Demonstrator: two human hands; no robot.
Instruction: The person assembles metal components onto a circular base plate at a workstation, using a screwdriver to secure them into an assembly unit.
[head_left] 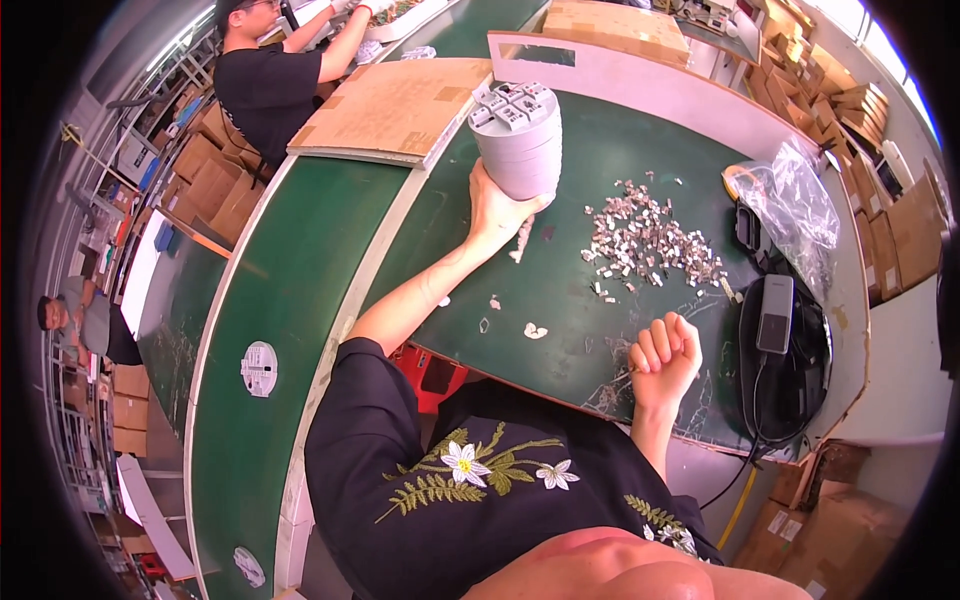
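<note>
My left hand [497,212] reaches out over the green table and grips the lower end of a tall stack of round, pale grey plastic bases [520,150]. The top base shows a face with raised blocks and slots. Close to the table's near edge, my right hand [666,358] is closed with its fingers curled in; whether something small is inside is hidden. Beyond it a loose heap of small metal pieces [645,240] lies spread on the table. A few pale scraps [535,330] lie between my two arms.
On the left runs a green conveyor belt [270,290] carrying a round plastic base [259,369] and another [249,567]. A cardboard sheet [395,108] bridges it. At right are a clear plastic bag [795,205] and a cabled power bank [775,315]. A co-worker [265,85] works at far left.
</note>
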